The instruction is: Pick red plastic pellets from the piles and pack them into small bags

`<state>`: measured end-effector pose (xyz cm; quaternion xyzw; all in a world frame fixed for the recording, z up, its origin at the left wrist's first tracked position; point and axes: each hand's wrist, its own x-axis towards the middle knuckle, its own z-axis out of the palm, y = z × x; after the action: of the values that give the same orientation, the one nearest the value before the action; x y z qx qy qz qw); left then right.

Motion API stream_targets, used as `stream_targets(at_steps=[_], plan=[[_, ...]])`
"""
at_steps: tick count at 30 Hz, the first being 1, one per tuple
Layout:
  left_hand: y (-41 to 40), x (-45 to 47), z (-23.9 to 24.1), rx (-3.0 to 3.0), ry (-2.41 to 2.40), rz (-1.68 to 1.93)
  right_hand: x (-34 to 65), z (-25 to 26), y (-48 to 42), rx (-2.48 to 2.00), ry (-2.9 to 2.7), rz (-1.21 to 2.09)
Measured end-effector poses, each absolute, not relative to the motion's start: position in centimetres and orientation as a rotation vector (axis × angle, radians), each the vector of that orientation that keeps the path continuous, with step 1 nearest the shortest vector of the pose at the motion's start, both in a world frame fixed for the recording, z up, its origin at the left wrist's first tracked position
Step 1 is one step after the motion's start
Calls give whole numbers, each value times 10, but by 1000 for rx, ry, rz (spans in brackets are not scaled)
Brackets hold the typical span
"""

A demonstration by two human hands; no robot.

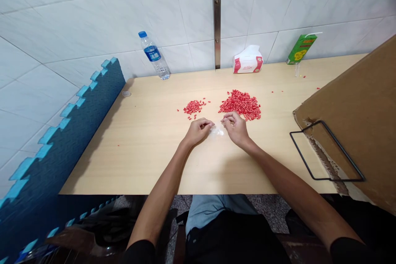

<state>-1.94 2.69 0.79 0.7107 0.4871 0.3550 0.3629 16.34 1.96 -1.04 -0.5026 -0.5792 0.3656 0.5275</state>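
A small clear plastic bag [217,131] lies on the tabletop between my two hands. Thumb and fingers of my left hand [199,130] are pinched together at the bag's left edge. On the other side, my right hand [236,129] has its fingers closed in a pinch above the bag's right side; what sits between those fingertips is too small to make out. Just beyond my right hand spreads a large pile of short red tube-like pieces [243,103]. A smaller pile of the same red pieces [192,107] lies beyond my left hand.
Along the tiled wall stand a water bottle [156,57], a tissue pack [248,61] and a green drink carton [301,49] with a straw. Blue foam mats [77,119] border the left side. A cardboard box [355,111] with a black wire frame [342,152] stands right.
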Motion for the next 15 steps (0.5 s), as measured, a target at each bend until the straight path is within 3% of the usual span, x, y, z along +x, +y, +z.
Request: stream_targets(at_steps=[15], plan=[[19,-5,6,1955,1340,1211,166,-18,31,-925,-1276,1211]])
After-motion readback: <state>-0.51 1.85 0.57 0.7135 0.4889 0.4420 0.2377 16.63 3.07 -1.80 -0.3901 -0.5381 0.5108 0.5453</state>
